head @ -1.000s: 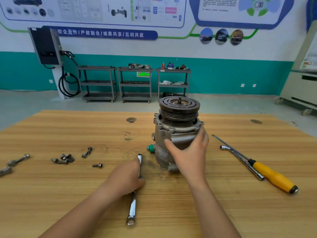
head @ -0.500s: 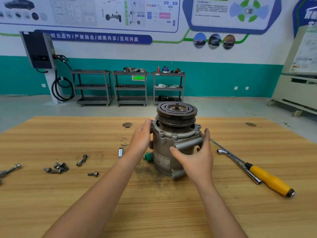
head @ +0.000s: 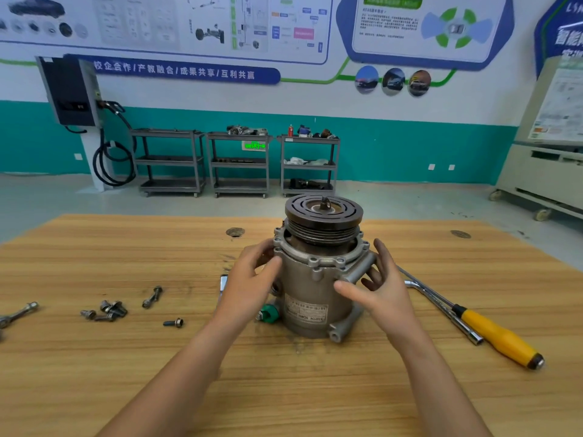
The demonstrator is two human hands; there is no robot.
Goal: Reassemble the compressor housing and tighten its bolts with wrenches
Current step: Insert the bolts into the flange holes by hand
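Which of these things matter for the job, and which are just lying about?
For the job: compressor, loose bolts, L-shaped wrench, flat wrench.
Probably just lying about: yellow-handled tool, shelf carts, wall charger.

On wall, blue banner (head: pixel 176 70): 校企合作/产教融合/成果共享/互利共赢. Below it, green sign (head: pixel 254 146): arrow pictogram. On compressor housing (head: pixel 315 279), label (head: pixel 306 311): upside down, unreadable.

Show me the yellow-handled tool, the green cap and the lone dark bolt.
yellow-handled tool (head: pixel 498 338), head view, mid-handle.
green cap (head: pixel 269 312), head view, its front.
lone dark bolt (head: pixel 173 323), head view, its middle.
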